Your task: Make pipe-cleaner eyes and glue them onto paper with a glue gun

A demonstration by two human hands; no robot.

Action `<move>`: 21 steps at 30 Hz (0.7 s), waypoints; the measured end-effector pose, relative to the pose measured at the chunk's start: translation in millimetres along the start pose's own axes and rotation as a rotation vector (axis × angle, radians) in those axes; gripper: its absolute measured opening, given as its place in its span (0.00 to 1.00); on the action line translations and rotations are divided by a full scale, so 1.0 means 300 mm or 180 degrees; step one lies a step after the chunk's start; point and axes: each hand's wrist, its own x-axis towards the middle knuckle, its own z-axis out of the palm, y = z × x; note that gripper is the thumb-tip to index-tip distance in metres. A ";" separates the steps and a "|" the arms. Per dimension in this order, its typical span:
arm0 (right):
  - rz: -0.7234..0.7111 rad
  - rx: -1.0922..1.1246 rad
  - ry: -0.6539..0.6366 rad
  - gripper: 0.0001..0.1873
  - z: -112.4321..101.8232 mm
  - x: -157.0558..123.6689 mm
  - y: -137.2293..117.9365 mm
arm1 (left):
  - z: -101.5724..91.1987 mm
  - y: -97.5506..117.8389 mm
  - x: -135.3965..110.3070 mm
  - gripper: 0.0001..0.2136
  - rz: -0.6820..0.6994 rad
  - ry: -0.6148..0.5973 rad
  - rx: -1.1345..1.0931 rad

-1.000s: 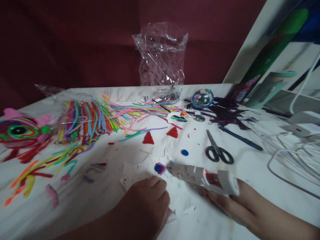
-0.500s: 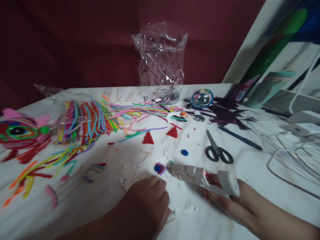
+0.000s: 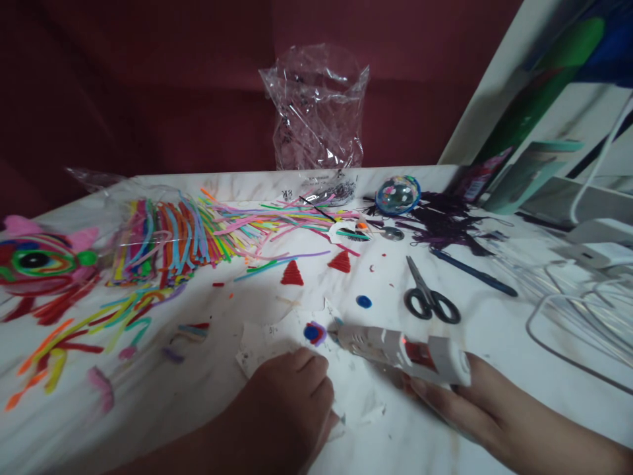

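Note:
My left hand (image 3: 291,402) is closed over a torn white paper (image 3: 260,336), fingers curled. What it grips, if anything, is hidden. Just beyond its knuckles sits a small coil of fuzzy stems (image 3: 312,332), blue in the centre with red and purple around it. My right hand (image 3: 445,402) is wrapped round a white hot glue gun (image 3: 386,346). The gun points left, its nozzle close beside the coil, and a small red light glows on its body. Farther back lie a blue disc (image 3: 364,301) and two red triangles of wound stems, one of them a left triangle (image 3: 292,273).
Black-handled scissors (image 3: 431,305) and a dark blue pen-like tool (image 3: 475,272) lie right of centre. White cables (image 3: 568,330) spread at the right. Bagged pipe cleaners (image 3: 168,237) and a colourful fish figure (image 3: 44,264) are at the left. A clear dome (image 3: 397,195) stands behind.
The view has shifted very slightly. Both hands, the glue gun and the coil hold almost the same positions.

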 end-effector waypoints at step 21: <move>0.0025 -0.0025 0.0049 0.16 -0.004 0.016 -0.010 | -0.002 -0.009 0.003 0.05 -0.0049 0.0044 -0.0054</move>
